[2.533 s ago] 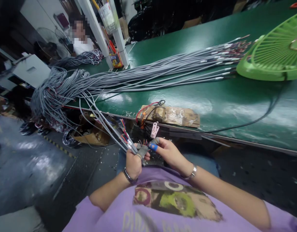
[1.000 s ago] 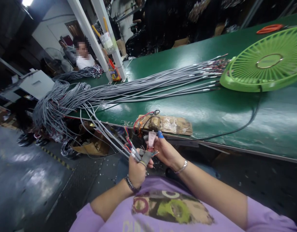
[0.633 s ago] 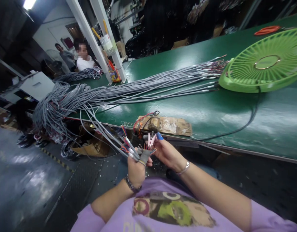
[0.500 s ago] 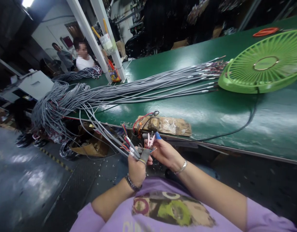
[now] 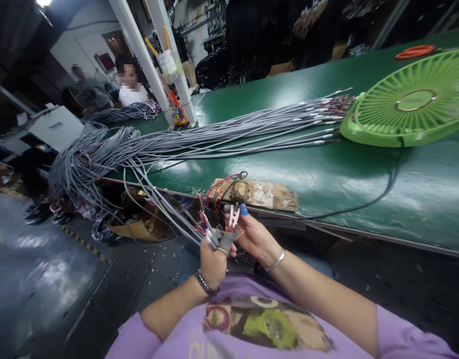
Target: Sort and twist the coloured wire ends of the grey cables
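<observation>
My left hand (image 5: pixel 213 262) is closed around the ends of several grey cables (image 5: pixel 169 212), whose stripped coloured wires (image 5: pixel 203 227) fan out above my fist. A grey cot covers its thumb. My right hand (image 5: pixel 253 234), with a blue cot on one fingertip, pinches a small pink clip (image 5: pixel 233 216) right beside those wire ends. Both hands are held in front of my chest, just below the edge of the green table (image 5: pixel 326 174).
A large bundle of grey cables (image 5: pixel 229 132) lies along the table and hangs off its left end. A green fan (image 5: pixel 408 104) lies flat at the right, its black cord trailing forward. A taped wooden block (image 5: pixel 259 192) sits at the table's edge. People sit far left.
Both hands have risen from my lap toward the table's edge. My right hand took the pink clip that hung by the block and now holds it at the wire ends.
</observation>
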The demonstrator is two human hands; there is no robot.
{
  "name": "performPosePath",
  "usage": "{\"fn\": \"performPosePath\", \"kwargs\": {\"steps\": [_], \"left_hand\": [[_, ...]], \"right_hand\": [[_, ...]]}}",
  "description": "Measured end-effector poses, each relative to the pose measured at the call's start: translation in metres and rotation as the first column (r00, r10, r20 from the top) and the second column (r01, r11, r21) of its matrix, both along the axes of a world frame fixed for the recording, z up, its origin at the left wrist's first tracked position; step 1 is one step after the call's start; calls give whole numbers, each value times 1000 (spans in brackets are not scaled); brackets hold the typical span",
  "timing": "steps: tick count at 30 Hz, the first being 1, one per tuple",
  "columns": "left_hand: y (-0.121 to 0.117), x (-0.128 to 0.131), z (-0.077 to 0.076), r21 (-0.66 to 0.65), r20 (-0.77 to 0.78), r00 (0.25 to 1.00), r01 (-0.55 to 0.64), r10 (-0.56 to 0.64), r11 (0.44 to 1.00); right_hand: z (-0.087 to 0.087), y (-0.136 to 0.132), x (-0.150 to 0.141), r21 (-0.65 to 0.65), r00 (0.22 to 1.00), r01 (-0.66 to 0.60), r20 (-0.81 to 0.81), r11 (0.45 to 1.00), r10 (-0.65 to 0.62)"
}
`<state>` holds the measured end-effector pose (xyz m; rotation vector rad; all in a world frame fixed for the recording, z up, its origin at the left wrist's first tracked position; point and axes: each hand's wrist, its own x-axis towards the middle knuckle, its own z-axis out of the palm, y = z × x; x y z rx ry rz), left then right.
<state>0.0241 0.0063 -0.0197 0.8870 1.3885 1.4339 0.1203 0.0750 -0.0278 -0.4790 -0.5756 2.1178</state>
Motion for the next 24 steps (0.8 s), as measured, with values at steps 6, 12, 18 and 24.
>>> {"fn": "performPosePath", "kwargs": {"steps": [6,12,18,24], "left_hand": [[-2,0,9,10,-32,999,-4,5,1000],[-10,-3,22,-64,-93,996,6,-12,998],[-15,-5,21,-130,-117,989,73,-89,989],[-8,-12,23,-300,-16,919,371,-394,879]], "right_hand": [[-2,-2,4,-65,1000,-25,-8,998,24],[2,-5,33,71,930,-270,279,960,241],[22,-9,37,259,852,-360,482,896,203],[23,-8,35,372,787,-520,559,769,262]]}}
